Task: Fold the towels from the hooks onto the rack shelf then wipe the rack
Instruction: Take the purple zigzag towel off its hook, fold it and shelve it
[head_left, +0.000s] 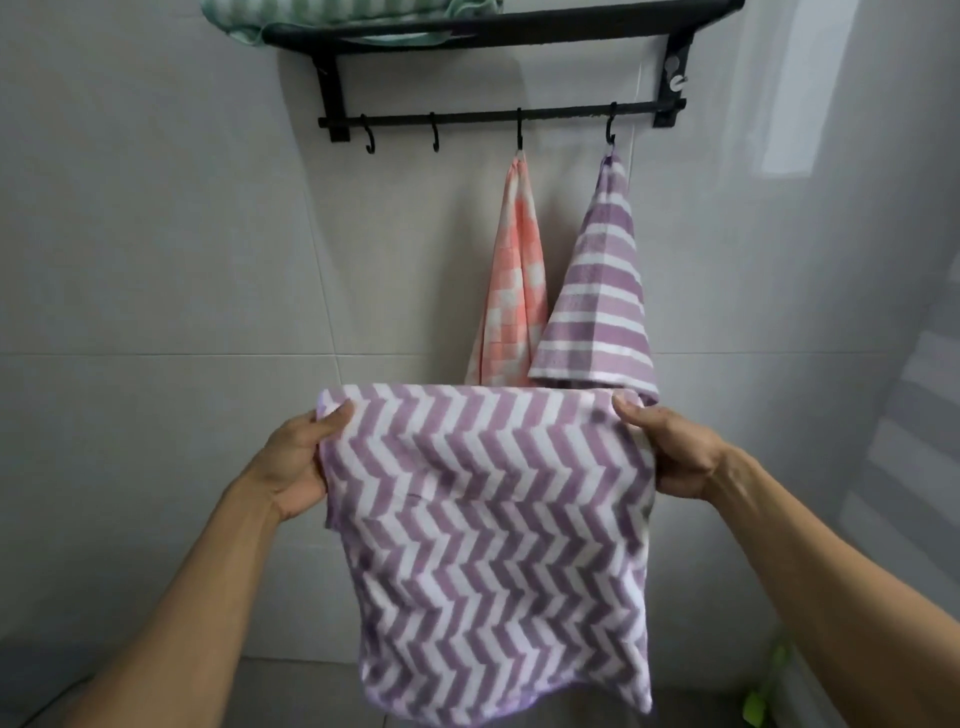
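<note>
The left hand (298, 457) has a closed grip on the upper left corner of the zigzag towel (493, 530), thumb on the front face and fingers behind; the right hand (670, 449) pinches the upper right corner the same way. Between them the purple-and-white cloth hangs in mid-air below the rack (498, 36), apparently doubled over once, its lower edge loose.

Left to right along the rail, two hooks (369, 137) are bare, then the pink checked towel (511, 280) and the purple striped towel (602, 291) each hang from a hook. A green towel (249, 15) already lies at the left end of the rack shelf.

Judging ahead, the soft cloth could sag or slip from either pinch, skewing the next fold; lifting it to the shelf might brush the hanging towels and knock one off its hook.

No brand, label or writing is readable.
</note>
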